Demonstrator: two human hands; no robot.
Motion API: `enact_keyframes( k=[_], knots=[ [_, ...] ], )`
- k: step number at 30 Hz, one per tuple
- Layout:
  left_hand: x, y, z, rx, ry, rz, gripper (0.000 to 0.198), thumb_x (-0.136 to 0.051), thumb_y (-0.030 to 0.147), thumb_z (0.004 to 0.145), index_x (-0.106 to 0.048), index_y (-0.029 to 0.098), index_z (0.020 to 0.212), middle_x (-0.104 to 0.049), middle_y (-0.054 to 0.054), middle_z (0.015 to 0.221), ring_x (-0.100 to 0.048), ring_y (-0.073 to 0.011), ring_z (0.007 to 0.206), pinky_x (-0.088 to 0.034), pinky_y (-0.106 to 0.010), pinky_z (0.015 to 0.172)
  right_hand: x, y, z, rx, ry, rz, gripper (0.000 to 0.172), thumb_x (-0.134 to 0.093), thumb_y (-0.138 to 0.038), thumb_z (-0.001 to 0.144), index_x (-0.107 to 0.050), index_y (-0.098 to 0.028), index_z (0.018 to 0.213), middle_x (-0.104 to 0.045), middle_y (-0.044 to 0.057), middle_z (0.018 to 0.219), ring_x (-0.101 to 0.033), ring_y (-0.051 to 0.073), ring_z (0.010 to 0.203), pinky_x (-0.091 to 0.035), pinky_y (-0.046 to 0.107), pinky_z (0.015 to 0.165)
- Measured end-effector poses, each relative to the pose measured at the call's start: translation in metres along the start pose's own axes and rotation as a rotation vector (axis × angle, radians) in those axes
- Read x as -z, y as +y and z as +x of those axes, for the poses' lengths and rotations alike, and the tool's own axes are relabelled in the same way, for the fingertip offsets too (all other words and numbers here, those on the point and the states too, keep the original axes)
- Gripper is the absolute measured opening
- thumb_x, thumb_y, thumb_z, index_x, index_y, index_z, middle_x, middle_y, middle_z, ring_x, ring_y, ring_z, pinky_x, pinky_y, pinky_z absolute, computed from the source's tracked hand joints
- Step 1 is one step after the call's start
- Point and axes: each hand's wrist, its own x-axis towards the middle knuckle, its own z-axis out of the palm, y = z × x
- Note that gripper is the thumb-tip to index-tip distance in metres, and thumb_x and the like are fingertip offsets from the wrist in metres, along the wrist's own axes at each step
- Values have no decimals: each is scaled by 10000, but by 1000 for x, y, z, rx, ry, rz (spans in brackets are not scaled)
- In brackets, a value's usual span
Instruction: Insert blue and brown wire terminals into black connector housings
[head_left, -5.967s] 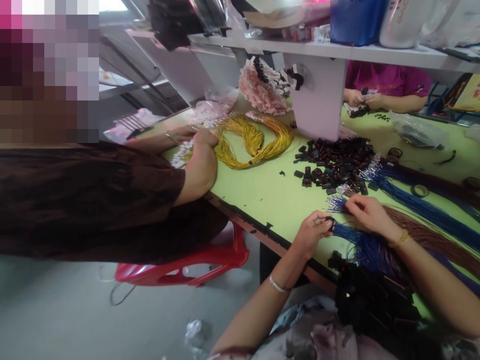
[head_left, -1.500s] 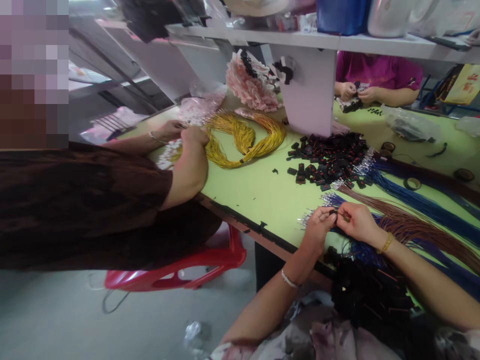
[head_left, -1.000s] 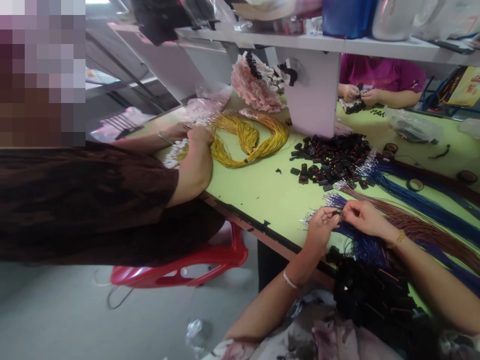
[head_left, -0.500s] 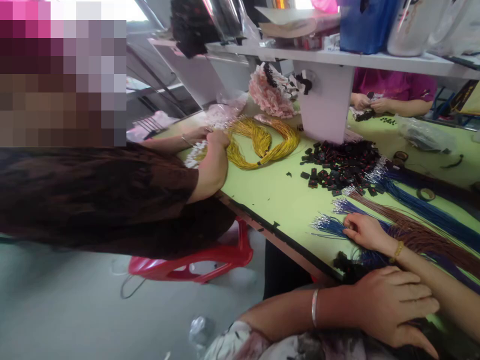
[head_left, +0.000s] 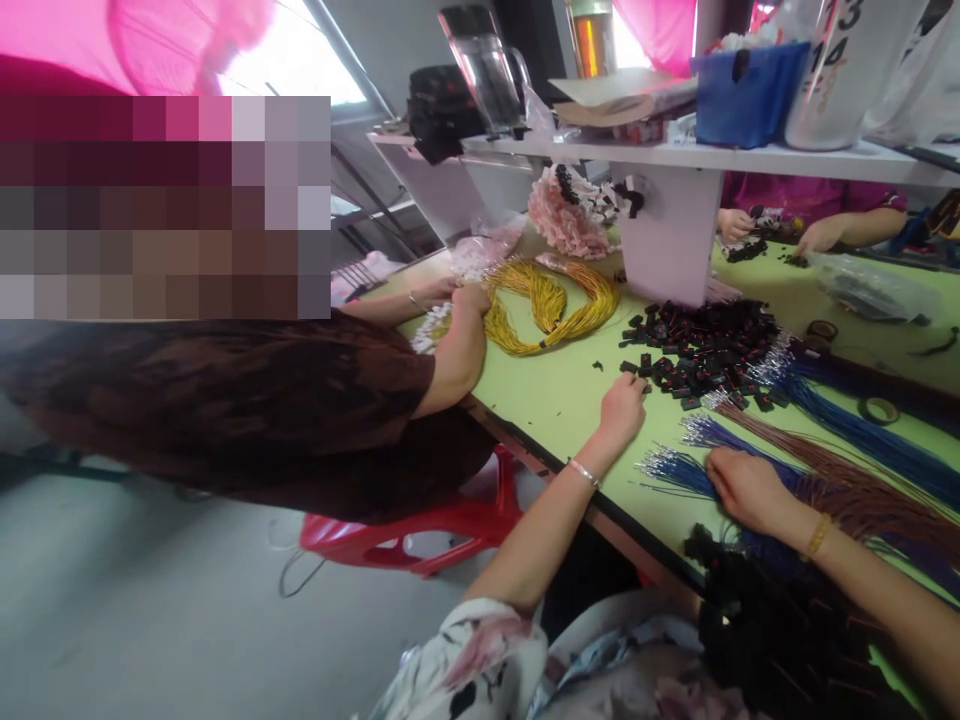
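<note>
My left hand [head_left: 622,408], with a silver bangle at its wrist, reaches to the near edge of a heap of small black connector housings [head_left: 709,340]. Its fingers are pinched together on one housing. Closed fingers of my right hand [head_left: 754,490] grip blue wires [head_left: 679,470] close to their metal-tipped ends, low over the table. Beside it lie a purple-blue wire bundle [head_left: 701,430] and a brown wire bundle [head_left: 780,430]. More black housings on wires [head_left: 780,610] lie in front of my body.
At left, a co-worker's hands [head_left: 465,295] work at yellow wires [head_left: 551,310]. A person opposite handles small black parts. A shelf [head_left: 570,150] with a blue bin [head_left: 750,95] crosses above the table. A red stool [head_left: 420,535] stands by the table edge. Tape rolls [head_left: 877,410] lie right.
My left hand has swung from the lower right, over my lap, forward and left to the black housings. My right hand stays on the blue wires. The view has shifted slightly.
</note>
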Motion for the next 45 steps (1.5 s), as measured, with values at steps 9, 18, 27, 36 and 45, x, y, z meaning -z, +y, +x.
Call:
enact_keyframes(
  k=[9, 18, 27, 36, 45],
  knots=[
    [12, -12, -27, 38, 78, 39, 172, -502, 175, 846, -623, 193, 967, -563, -103, 971, -517, -228, 922, -411, -341, 756, 7, 1, -1, 11, -35, -68, 149, -431, -259, 917, -544, -175, 870, -619, 70, 864, -567, 172, 736, -288, 270, 615],
    [20, -6, -57, 212, 34, -1149, 280, -646, 245, 748, -602, 177, 1016, -548, -17, 819, -528, -122, 722, -439, -261, 659, 14, 4, -4, 7, 12, 163, 178, -346, -224, 929, -486, -177, 829, -571, 34, 702, -503, 151, 614, -324, 266, 605],
    [20, 16, -81, 450, -84, -1698, 310, -731, 185, 681, -592, 145, 956, -640, -46, 865, -601, -97, 741, -456, -191, 643, 25, 0, 9, 47, 78, 533, 144, -469, -216, 833, -479, -185, 693, -480, -32, 609, -396, 102, 560, -297, 219, 540],
    [24, 38, -97, 420, -257, -1866, 293, -683, 140, 728, -597, 149, 1008, -623, -36, 843, -597, -106, 774, -473, -220, 720, 36, -24, 15, 59, 127, 833, 146, -483, -258, 840, -535, -172, 735, -479, -30, 628, -419, 96, 589, -339, 203, 543],
    [9, 54, -105, 416, -411, -1944, 291, -666, 157, 750, -600, 150, 1033, -621, -49, 865, -584, -115, 784, -447, -244, 744, 29, -25, 2, 39, 310, 612, 141, -511, -197, 773, -513, -174, 634, -467, -31, 568, -384, 87, 529, -291, 206, 508]
  ],
)
